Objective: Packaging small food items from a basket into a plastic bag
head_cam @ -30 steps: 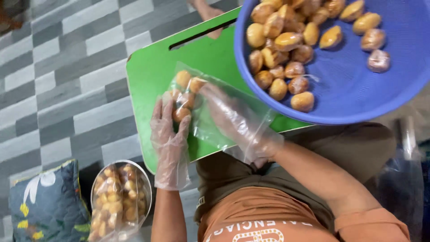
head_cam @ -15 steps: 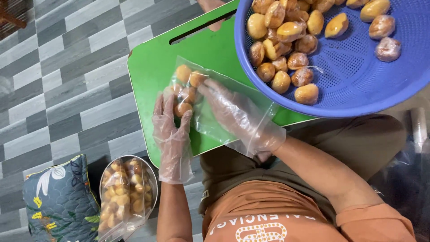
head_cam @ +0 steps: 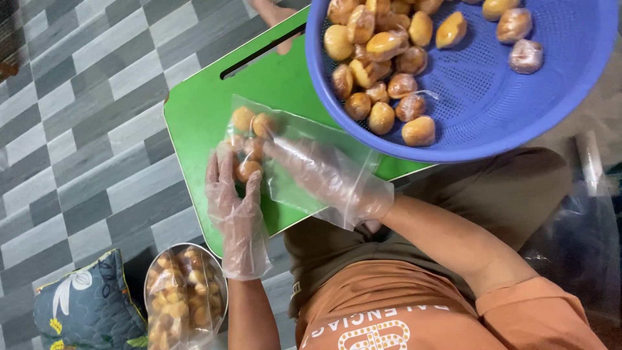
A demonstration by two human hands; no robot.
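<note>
Bag: a clear plastic bag (head_cam: 304, 165) lies on the green board (head_cam: 194, 123), in front of the person's lap.
Inside the bag: a few small round brown buns (head_cam: 249, 146) sit packed at its far-left end.
Which way it points: the long side of the bag runs from the buns at the upper left to the open mouth at the lower right, near the person's belly.
Right hand: the right hand (head_cam: 317, 175) wears a thin see-through glove and is pushed inside the bag through the mouth. Its fingers are nearly straight and reach to the buns. It is hard to tell if it grips one.
Left hand: the left hand (head_cam: 233, 201), gloved too, cups the bag from outside at the bun end, fingers bent around the buns.
In the way: the bag and gloves blur the fingertips.
Basket: a big blue basket (head_cam: 518, 104) full of the same buns rests over the right part of the board, just beside the bag.
Bowl: a metal bowl (head_cam: 184, 298) of bagged buns stands on the tile floor (head_cam: 78, 129) by the left arm.
Cushion: a dark flowered cushion (head_cam: 87, 311) lies next to the bowl.
</note>
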